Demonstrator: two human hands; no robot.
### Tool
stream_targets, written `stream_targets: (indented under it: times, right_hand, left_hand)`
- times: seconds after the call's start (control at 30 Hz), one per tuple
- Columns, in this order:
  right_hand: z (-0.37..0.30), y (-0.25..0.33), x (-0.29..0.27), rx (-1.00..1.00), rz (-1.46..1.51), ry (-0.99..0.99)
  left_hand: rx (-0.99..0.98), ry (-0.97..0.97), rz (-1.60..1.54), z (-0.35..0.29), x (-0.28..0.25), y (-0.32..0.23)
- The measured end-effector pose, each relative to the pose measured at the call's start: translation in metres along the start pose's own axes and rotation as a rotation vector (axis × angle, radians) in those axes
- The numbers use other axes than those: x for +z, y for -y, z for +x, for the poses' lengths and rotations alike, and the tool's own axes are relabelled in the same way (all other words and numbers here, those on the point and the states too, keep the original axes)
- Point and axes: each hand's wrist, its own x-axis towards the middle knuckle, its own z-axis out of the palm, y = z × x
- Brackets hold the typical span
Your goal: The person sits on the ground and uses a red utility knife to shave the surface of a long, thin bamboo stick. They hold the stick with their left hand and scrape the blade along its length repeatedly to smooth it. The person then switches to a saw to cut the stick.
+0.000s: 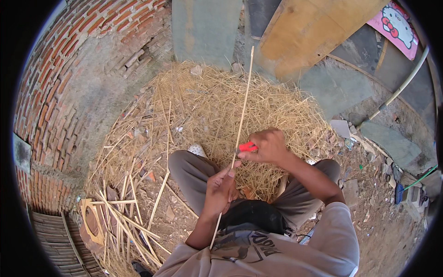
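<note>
A long, thin bamboo strip [244,108] runs upright across my lap, from above my knees down to my shirt. My left hand [221,188] is closed round it below its middle, thumb and fingers pinching it. Just above, my right hand [268,147] grips a small red-handled knife [248,147]. The knife's dark front end meets the strip close to my left thumb; the blade's edge is too small to make out. Pale shavings [217,99] lie heaped in front of my crossed legs.
Several split bamboo strips [123,217] lie in a loose pile at my left. A brick wall [55,101] rises at the left. Leaning boards [309,34] stand at the back, with a pale pole [406,81] at the right. Rubble and a blue-headed brush [399,193] lie at the right.
</note>
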Motion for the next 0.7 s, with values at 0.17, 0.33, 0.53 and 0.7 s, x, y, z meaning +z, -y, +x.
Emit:
stream_targets:
  times: [0.17,0.33,0.53,0.7]
  right_hand:
    - [0.007,-0.032,0.002,0.142,-0.107,0.013]
    - [0.017,-0.097,-0.015,0.332,-0.251,-0.025]
    - [0.012,-0.174,-0.039,0.482,-0.353,-0.092]
    - [-0.008,-0.22,-0.04,0.481,-0.453,-0.166]
  left_hand:
    - [0.026,0.003,0.087,-0.003,-0.001,0.008]
    - [-0.024,0.097,0.2,-0.022,-0.003,0.019]
    - [-0.082,0.191,0.31,-0.043,-0.012,0.029]
    - [-0.098,0.201,0.3,-0.044,-0.015,0.029]
